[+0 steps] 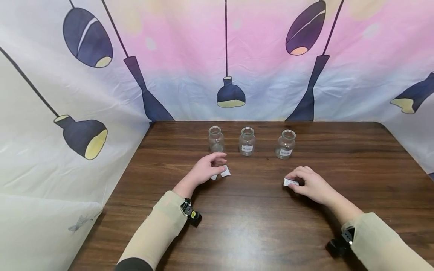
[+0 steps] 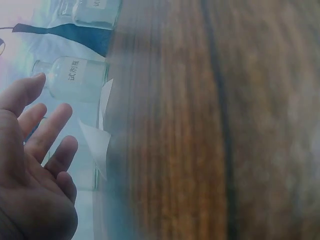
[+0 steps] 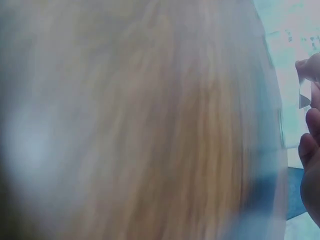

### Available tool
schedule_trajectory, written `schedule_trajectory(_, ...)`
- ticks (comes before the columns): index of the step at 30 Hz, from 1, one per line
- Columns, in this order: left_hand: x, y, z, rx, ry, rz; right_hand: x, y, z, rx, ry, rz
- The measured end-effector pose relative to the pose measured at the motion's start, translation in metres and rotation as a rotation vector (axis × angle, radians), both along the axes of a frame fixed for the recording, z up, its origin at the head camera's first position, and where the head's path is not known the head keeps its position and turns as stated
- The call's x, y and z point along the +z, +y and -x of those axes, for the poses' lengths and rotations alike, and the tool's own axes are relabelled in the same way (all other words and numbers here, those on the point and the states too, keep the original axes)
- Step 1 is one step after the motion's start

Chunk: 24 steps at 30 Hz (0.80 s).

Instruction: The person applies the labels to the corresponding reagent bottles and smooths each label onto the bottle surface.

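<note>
My right hand [image 1: 313,185] pinches a small white label [image 1: 291,182] with writing on it between thumb and fingertips, over the table at the right. In the right wrist view the label [image 3: 304,94] shows at the fingertips. My left hand [image 1: 204,169] holds nothing; its fingers [image 2: 50,132] are loosely bent, close by two white paper pieces. One curled piece [image 1: 225,171] lies near the thumb and the other [image 1: 214,177] is partly hidden under the hand. Just behind stands a clear glass jar [image 1: 216,140], with no label showing on its front.
Farther right are two more open glass jars, the middle one [image 1: 247,141] and the right one [image 1: 285,144], each with a white label on its front. The brown wooden table [image 1: 244,229] ends at a printed cloth backdrop [image 1: 190,86] behind and at the left.
</note>
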State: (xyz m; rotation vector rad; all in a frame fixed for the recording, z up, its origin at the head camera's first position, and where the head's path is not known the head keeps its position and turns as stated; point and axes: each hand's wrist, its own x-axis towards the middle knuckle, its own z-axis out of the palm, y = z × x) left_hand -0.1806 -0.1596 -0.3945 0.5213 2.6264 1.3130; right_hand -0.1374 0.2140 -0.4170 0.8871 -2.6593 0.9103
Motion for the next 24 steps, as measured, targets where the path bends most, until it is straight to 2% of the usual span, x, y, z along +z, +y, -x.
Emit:
schedule_trajectory(10,0.002,0.007,-0.001,-0.005,0.004,-0.004,0.008,-0.022,0.011,-0.006,-0.084,0.021)
schedule_trajectory(15,0.001,0.010,0.000,-0.020,-0.005,-0.015,0.010,-0.030,0.015,0.005,-0.091,0.042)
schedule_trajectory(24,0.001,0.015,0.000,-0.049,0.051,0.018,0.012,-0.046,0.023,-0.001,-0.096,0.066)
